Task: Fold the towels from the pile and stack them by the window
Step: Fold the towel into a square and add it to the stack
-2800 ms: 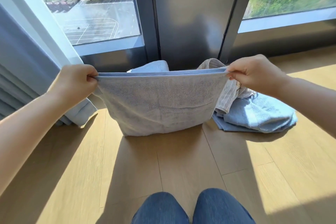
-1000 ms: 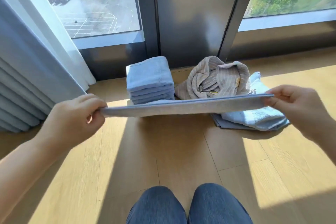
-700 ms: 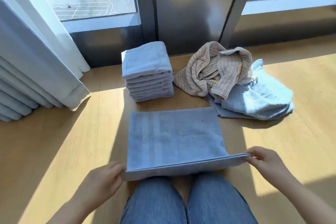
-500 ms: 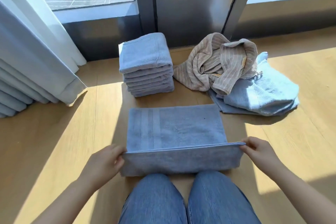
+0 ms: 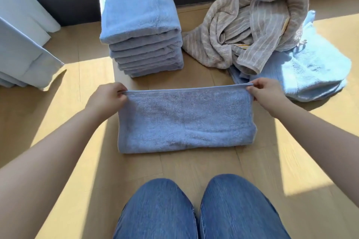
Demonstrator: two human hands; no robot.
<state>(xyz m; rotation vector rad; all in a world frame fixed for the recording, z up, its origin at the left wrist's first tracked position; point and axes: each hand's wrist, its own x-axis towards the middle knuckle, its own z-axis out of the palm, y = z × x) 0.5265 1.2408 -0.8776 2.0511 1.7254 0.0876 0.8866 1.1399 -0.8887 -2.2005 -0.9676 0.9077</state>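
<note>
Two corners, one pinch each: I have the left hand point(image 5: 105, 97) at 9 o'clock and the right hand point(image 5: 266, 93) at 3, fingers point(image 5: 121, 92) closed on the far hem of the blue towel point(image 5: 184, 122), likely to square its fold on the floor point(image 5: 81, 141); the stack point(image 5: 143, 31) sits at 12.

Bright sunlight streaming in from the far side, hard sunny patches lying on the floor point(image 5: 87, 75), broad shadow covering the middle, edges bending outward.

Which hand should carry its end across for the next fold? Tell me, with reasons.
Probably the right hand. Both hands pinch the far corners of the towel, but the stack stands beyond the left hand, so folding leftward ends the towel in front of it.
</note>
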